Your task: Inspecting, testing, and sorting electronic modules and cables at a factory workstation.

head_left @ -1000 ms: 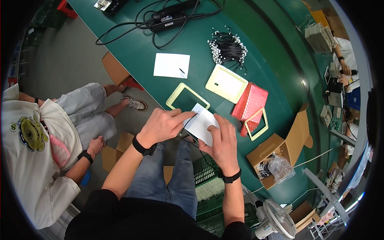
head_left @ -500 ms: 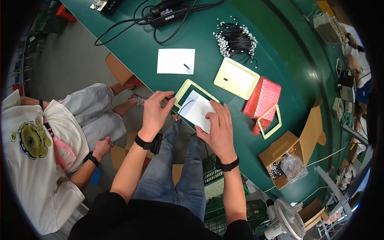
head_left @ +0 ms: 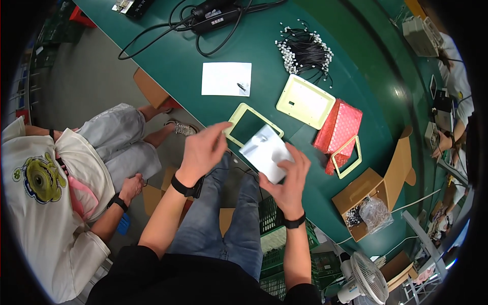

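My right hand grips a thin white rectangular panel by its near right edge, thumb on one side and fingers on the other. The panel is tilted and has a glossy, greyish patch towards its far end. It overlaps the near right corner of a pale yellow-green rectangular frame lying at the table edge. To the left of that frame is my left hand, slightly blurred, its forefinger stretched out and the thumb apart from it. Nothing shows between those fingers.
On the green table lie a paper sheet with a pen, a pale yellow back cover, red bubble wrap, a second frame, bundled black cables and an open carton. A person sits at left.
The white panel has tilted and shifted slightly right and nearer with my right hand. My left thumb has moved away from the forefinger, and the dark wire near it no longer shows.
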Demonstrator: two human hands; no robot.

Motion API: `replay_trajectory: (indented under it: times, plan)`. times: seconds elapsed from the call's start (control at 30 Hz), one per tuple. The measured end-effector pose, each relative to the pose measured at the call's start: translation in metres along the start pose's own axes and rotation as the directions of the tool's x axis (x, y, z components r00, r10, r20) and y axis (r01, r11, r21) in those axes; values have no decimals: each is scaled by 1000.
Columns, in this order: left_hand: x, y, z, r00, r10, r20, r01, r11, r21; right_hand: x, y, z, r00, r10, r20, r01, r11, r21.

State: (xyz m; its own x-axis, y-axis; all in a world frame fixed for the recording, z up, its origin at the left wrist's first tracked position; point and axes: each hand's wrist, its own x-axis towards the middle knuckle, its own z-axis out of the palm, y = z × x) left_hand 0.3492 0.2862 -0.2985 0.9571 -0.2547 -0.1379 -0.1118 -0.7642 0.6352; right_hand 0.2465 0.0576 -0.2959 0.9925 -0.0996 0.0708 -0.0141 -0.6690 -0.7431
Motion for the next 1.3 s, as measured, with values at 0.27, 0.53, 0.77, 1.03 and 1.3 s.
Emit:
replay_trajectory:
  times: [0.27, 0.53, 0.77, 1.03, 1.3]
  plan:
    - [-16, 8, 15, 990, 44, 137, -67, 984, 167, -41, 1, -14, 991, 116, -70, -115, 993, 16]
    - [-16, 10, 18, 991, 11, 135, -46, 965, 259, -44, 3, -21, 984, 146, -103, -143, 989, 38]
    - [-20, 7, 21, 997, 63, 49, -69, 988, 138, -43, 8, -24, 956, 208, -206, -202, 978, 52]
    - [-17, 9, 16, 999, 41, 23, -42, 997, 63, -9, 9, -10, 997, 42, -63, -43, 999, -4]
    - [-12, -1, 21, 997, -26, 76, 27, 999, -18, 19, 9, 7, 994, -68, 88, 66, 998, 23]
